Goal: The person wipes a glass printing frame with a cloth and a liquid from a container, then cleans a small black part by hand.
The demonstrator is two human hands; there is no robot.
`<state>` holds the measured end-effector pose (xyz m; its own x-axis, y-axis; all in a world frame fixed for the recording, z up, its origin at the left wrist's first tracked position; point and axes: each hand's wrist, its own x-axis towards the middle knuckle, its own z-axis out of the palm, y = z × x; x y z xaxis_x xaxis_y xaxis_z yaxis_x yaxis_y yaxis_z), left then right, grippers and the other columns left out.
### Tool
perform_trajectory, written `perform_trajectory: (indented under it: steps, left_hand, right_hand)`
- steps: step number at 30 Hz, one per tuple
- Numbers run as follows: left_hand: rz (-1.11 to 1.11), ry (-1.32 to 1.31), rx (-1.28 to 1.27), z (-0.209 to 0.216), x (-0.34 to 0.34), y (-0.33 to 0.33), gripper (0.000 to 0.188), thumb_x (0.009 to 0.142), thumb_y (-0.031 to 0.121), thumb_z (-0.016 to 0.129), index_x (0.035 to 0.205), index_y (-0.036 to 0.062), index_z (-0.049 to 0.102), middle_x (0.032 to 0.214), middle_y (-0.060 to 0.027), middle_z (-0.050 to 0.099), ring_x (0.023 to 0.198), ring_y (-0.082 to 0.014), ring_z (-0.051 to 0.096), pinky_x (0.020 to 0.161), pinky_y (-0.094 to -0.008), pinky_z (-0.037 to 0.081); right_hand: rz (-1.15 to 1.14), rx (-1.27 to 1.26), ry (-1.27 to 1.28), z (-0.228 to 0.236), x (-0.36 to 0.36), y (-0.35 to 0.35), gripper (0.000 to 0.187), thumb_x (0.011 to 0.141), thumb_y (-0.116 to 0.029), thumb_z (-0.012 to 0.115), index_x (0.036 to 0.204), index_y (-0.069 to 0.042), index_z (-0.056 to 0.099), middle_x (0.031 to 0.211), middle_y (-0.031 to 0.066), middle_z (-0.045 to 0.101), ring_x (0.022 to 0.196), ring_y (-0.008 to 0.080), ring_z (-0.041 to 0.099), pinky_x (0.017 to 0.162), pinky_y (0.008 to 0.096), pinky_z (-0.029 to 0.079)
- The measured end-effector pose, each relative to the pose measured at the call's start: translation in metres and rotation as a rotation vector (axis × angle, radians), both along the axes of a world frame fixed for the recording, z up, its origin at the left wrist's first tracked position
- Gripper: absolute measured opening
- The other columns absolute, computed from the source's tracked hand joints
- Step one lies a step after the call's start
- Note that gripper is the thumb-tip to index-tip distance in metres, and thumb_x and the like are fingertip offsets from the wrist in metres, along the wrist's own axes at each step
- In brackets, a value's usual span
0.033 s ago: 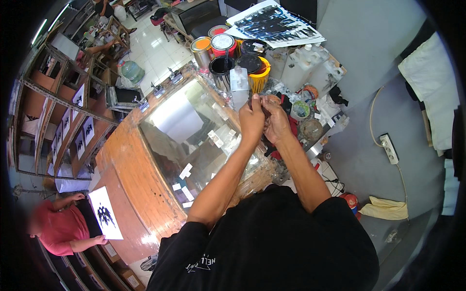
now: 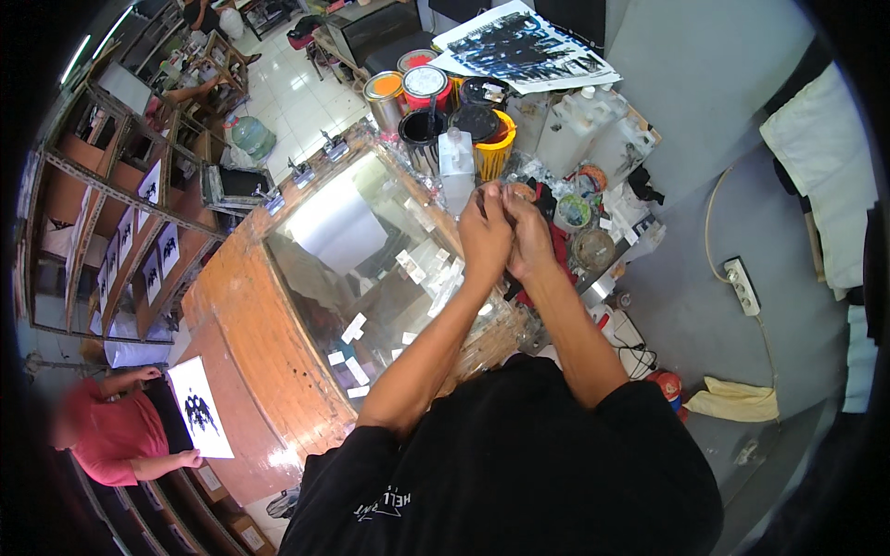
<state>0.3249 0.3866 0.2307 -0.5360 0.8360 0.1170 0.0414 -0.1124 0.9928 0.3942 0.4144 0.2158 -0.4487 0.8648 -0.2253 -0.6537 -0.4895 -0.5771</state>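
My left hand (image 2: pixel 484 236) and my right hand (image 2: pixel 528 232) are clasped against each other in front of me, fingers curled and touching. Whatever may lie between them is hidden by the fingers. Just beyond the fingertips stand a translucent plastic bottle (image 2: pixel 456 153) and a yellow paint bucket (image 2: pixel 497 148) with dark drips. A green-smeared tub (image 2: pixel 573 211) and a round jar (image 2: pixel 593 248) sit to the right of my right hand. Below and left of my hands lies the glass panel (image 2: pixel 324 287), set in a wooden table (image 2: pixel 236 306).
Paint cans (image 2: pixel 384 97) and a black pot (image 2: pixel 422 139) crowd the far side. White jugs (image 2: pixel 570 120) stand near a paint-smeared sheet (image 2: pixel 528 46). At left, a person in red (image 2: pixel 120 431) holds a printed sheet (image 2: pixel 199 408) beside a drying rack (image 2: pixel 102 213). A power strip (image 2: pixel 743 284) hangs at right.
My hands have drawn closer together, and the fingers of my right hand now fold more tightly against my left. The surrounding things look unchanged.
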Motion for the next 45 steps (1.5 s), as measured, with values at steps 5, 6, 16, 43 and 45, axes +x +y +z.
perform_trajectory:
  steps: [5,6,16,43,45]
  left_hand:
    - [0.034,0.17,-0.045,-0.016,-0.018,0.0,0.04,0.103,0.023,0.048,0.118,-0.0124,0.056,0.104,-0.0226,0.066,0.101,-0.0327,0.065,0.092,-0.0401,0.049]
    - [0.102,0.221,-0.137,-0.019,-0.031,0.005,0.044,0.104,0.031,0.049,0.115,-0.0113,0.057,0.098,-0.0216,0.066,0.098,-0.0337,0.065,0.089,-0.0397,0.052]
    - [-0.074,-0.61,-0.02,-0.013,-0.026,-0.017,0.03,0.108,0.021,0.041,0.116,-0.0033,0.056,0.117,-0.0135,0.062,0.102,-0.0219,0.062,0.095,-0.0331,0.05]
    - [-0.448,0.426,-0.173,-0.019,-0.039,-0.017,0.022,0.095,0.009,0.053,0.113,-0.0041,0.05,0.06,-0.0183,0.057,0.053,-0.0497,0.053,0.052,-0.0502,0.046]
    - [-0.548,0.111,-0.256,-0.011,-0.042,-0.012,0.019,0.096,0.01,0.055,0.108,-0.0044,0.051,0.063,-0.019,0.057,0.053,-0.0483,0.054,0.052,-0.049,0.047]
  right_hand:
    - [0.083,0.106,0.2,0.007,-0.004,-0.032,0.045,0.104,-0.016,0.044,0.146,0.001,0.044,0.148,0.0124,0.047,0.134,0.022,0.047,0.113,0.0345,0.037]
    - [0.094,0.108,0.229,0.0,-0.004,-0.045,0.047,0.102,-0.013,0.045,0.147,0.003,0.042,0.15,0.013,0.045,0.137,0.0233,0.045,0.115,0.0353,0.035]
    - [0.059,1.78,-1.601,-0.002,0.016,-0.034,0.064,0.085,-0.005,0.052,0.145,0.012,0.038,0.153,0.0289,0.034,0.147,0.0405,0.026,0.123,0.0483,0.021]
    - [-0.105,0.737,-0.652,0.021,0.025,-0.025,0.028,0.089,-0.014,0.054,0.111,-0.001,0.045,0.134,0.0173,0.051,0.108,0.0199,0.058,0.094,0.0338,0.044]
    - [-0.109,0.761,-0.662,0.015,0.033,-0.025,0.034,0.091,-0.015,0.056,0.119,0.002,0.046,0.132,0.0191,0.052,0.11,0.0233,0.061,0.095,0.0377,0.045]
